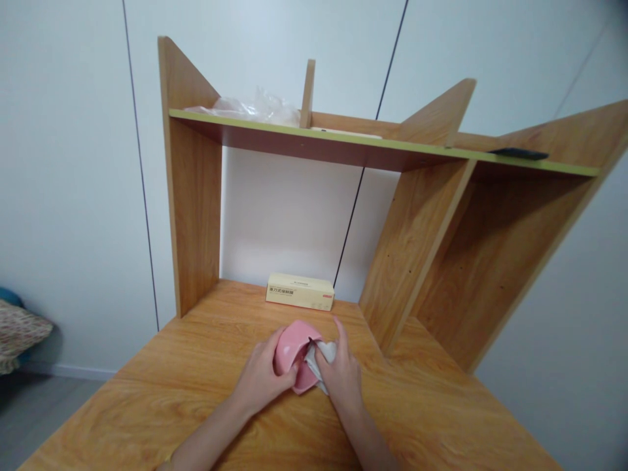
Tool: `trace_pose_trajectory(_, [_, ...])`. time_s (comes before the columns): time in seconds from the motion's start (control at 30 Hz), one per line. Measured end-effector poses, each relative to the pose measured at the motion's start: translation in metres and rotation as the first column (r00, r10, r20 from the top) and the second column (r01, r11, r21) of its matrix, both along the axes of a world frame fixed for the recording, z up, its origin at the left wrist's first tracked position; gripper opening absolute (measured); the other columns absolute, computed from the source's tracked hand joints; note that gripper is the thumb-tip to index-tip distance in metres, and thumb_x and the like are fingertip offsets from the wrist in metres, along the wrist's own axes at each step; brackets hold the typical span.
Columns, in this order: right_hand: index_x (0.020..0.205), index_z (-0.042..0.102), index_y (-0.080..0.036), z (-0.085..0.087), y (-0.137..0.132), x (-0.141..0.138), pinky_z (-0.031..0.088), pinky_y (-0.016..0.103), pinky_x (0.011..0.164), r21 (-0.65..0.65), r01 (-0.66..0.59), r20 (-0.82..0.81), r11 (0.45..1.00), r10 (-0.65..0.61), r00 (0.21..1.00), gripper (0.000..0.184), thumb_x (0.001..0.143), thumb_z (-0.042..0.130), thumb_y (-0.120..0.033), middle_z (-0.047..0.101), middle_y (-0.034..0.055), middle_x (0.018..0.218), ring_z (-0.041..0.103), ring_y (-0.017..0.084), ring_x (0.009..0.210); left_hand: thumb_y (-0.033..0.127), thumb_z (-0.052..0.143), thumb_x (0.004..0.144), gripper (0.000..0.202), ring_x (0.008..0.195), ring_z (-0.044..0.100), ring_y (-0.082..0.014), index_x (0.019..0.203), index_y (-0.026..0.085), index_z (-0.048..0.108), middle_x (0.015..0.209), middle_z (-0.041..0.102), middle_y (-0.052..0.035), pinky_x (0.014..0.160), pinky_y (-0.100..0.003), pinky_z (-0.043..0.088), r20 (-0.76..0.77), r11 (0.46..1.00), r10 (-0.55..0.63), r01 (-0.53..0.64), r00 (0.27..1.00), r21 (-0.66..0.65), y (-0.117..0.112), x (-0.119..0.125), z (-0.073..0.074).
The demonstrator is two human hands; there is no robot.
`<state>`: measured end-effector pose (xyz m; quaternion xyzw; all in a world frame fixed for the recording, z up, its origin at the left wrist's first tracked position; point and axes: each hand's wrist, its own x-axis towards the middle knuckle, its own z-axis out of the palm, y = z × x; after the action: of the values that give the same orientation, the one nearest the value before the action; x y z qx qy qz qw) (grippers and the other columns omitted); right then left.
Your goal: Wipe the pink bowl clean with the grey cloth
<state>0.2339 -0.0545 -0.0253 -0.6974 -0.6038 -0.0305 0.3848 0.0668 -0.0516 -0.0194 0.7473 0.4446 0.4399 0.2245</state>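
My left hand (265, 373) is closed around the left side of a glossy pink clamshell case (293, 342), which looks like a glasses case. The case is parted on its right side, and a small dark bit shows in the gap. My right hand (342, 369) pinches a crumpled pale grey cloth (328, 352) at that gap, its thumb and fingertips partly buried in the folds. One finger of the right hand points up, away from the cloth. Both hands are low over the wooden desk (196, 392). What lies inside the case is mostly hidden.
A cream-coloured box (300, 292) with printed lettering lies at the back of the desk. Above it runs a wooden shelf unit (196, 216) with upright dividers. On the shelf are a clear plastic bag (265, 108) and a dark flat object (520, 154).
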Motion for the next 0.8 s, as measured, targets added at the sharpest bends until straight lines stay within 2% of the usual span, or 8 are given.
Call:
trace_pose_trajectory(0.2, [0.133, 0.028, -0.016, -0.006, 0.001, -0.001, 0.043, 0.027, 0.061, -0.055, -0.124, -0.134, 0.991, 0.115, 0.984, 0.055, 0.081, 0.043, -0.028, 0.067, 0.0067, 0.083, 0.063, 0.022, 0.073, 0.031, 0.059, 0.069, 0.058, 0.098, 0.054, -0.0264, 0.123, 0.019, 0.044, 0.113, 0.058, -0.0091, 0.089, -0.039, 0.038, -0.081, 1.0, -0.003, 0.005, 0.997, 0.03, -0.003, -0.001, 0.005])
trace_pose_trajectory(0.33, [0.132, 0.029, -0.017, -0.011, 0.004, -0.001, 0.044, 0.029, 0.066, -0.007, -0.13, -0.243, 0.991, 0.125, 0.962, 0.054, 0.08, 0.042, -0.027, 0.063, 0.0109, 0.104, 0.062, 0.023, 0.085, 0.037, 0.054, 0.076, 0.062, 0.1, 0.053, -0.0256, 0.13, 0.017, 0.032, 0.117, 0.054, -0.0112, 0.089, -0.039, 0.039, 0.02, 1.0, -0.012, 0.013, 1.0, -0.022, 0.003, -0.002, -0.001])
trace_pose_trajectory(0.43, [0.13, 0.033, -0.016, -0.016, 0.007, 0.0, 0.045, 0.029, 0.069, 0.042, -0.103, -0.314, 0.994, 0.111, 0.943, 0.053, 0.08, 0.041, -0.029, 0.06, 0.0116, 0.109, 0.059, 0.023, 0.094, 0.04, 0.057, 0.075, 0.073, 0.103, 0.052, -0.0255, 0.133, 0.013, 0.022, 0.121, 0.049, -0.0145, 0.089, -0.039, 0.039, 0.098, 0.997, -0.03, 0.036, 0.995, -0.066, 0.004, 0.001, -0.005])
trace_pose_trajectory(0.53, [0.128, 0.036, -0.016, -0.019, 0.008, -0.001, 0.045, 0.028, 0.069, 0.101, -0.085, -0.366, 0.991, 0.117, 0.923, 0.05, 0.08, 0.039, -0.029, 0.061, 0.0109, 0.107, 0.059, 0.021, 0.093, 0.037, 0.06, 0.074, 0.07, 0.11, 0.048, -0.0247, 0.13, 0.014, 0.026, 0.125, 0.046, -0.0138, 0.092, -0.037, 0.038, 0.153, 0.993, -0.098, 0.108, 0.983, -0.058, 0.003, 0.006, -0.006])
trace_pose_trajectory(0.63, [0.127, 0.036, -0.015, -0.018, 0.009, -0.003, 0.046, 0.027, 0.066, 0.102, -0.096, -0.373, 0.99, 0.127, 0.919, 0.05, 0.08, 0.04, -0.031, 0.063, 0.0107, 0.101, 0.061, 0.021, 0.086, 0.033, 0.057, 0.076, 0.056, 0.102, 0.054, -0.0222, 0.123, 0.014, 0.034, 0.115, 0.055, -0.0113, 0.088, -0.033, 0.042, 0.203, 0.984, -0.146, 0.163, 0.968, -0.068, 0.001, 0.008, -0.004])
trace_pose_trajectory(0.7, [0.128, 0.035, -0.014, -0.015, 0.008, -0.004, 0.045, 0.026, 0.062, 0.067, -0.093, -0.346, 0.993, 0.111, 0.932, 0.052, 0.079, 0.041, -0.032, 0.065, 0.0102, 0.096, 0.062, 0.021, 0.082, 0.031, 0.056, 0.075, 0.052, 0.095, 0.057, -0.0213, 0.12, 0.014, 0.037, 0.11, 0.058, -0.01, 0.083, -0.032, 0.044, 0.199, 0.986, -0.129, 0.146, 0.972, -0.075, 0.002, 0.006, -0.003])
trace_pose_trajectory(0.8, [0.13, 0.032, -0.015, -0.009, 0.006, -0.004, 0.043, 0.027, 0.057, -0.03, -0.055, -0.224, 0.998, 0.047, 0.973, 0.055, 0.079, 0.044, -0.033, 0.066, 0.0083, 0.085, 0.063, 0.023, 0.074, 0.029, 0.056, 0.072, 0.051, 0.099, 0.055, -0.0236, 0.119, 0.016, 0.042, 0.112, 0.057, -0.0095, 0.086, -0.035, 0.042, 0.112, 0.998, -0.047, 0.052, 0.993, -0.042, 0.003, 0.002, -0.002])
